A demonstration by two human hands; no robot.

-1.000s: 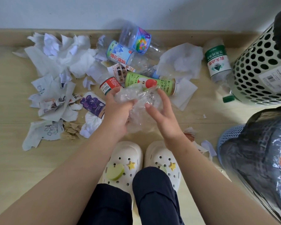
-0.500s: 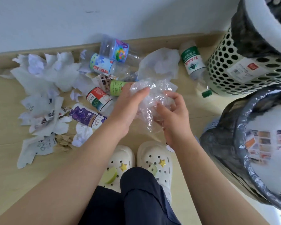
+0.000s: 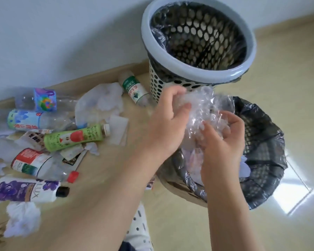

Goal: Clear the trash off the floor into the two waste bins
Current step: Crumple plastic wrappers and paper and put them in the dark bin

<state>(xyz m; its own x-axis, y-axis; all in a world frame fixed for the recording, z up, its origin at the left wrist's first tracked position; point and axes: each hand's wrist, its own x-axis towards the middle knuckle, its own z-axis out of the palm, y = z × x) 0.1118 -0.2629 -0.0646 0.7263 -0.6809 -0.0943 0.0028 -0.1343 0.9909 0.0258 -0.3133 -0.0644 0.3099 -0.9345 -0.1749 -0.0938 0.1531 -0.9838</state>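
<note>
Head view: at the bottom edge a white perforated shoe (image 3: 140, 230) stands on the pale floor (image 3: 188, 223). At lower left lie a crumpled white tissue (image 3: 22, 220) and a purple LUX bottle (image 3: 24, 191).

At mid-frame the left hand (image 3: 163, 127) and right hand (image 3: 223, 142) hold one wad of clear plastic wrap (image 3: 201, 109) between them. Each grip is curled round it, with the fingers pressed into the film and neither hand spread. The wad hangs over the left rim of the black-lined bin (image 3: 268, 160) at right centre, just below the base of the second bin.

Some white paper shows inside that black liner, so a little trash seems to be binned already. Most of the job looks undone, though. To the left of the hands the floor carries:
- a red-labelled bottle (image 3: 33, 163)
- a green apple-label bottle (image 3: 74, 137)
- a blue-labelled bottle (image 3: 25, 119)
- a clear bottle with a rainbow label (image 3: 44, 99)
- a heap of white paper (image 3: 100, 104)
- a green-and-white water bottle (image 3: 134, 87), lying against the skirting beside the far bin

Farthest, at upper right, stands the grey-rimmed perforated bin (image 3: 225, 77) with a clear liner. I can see nothing in it from here.

The wrap is probably about to go into the nearer bin.
</note>
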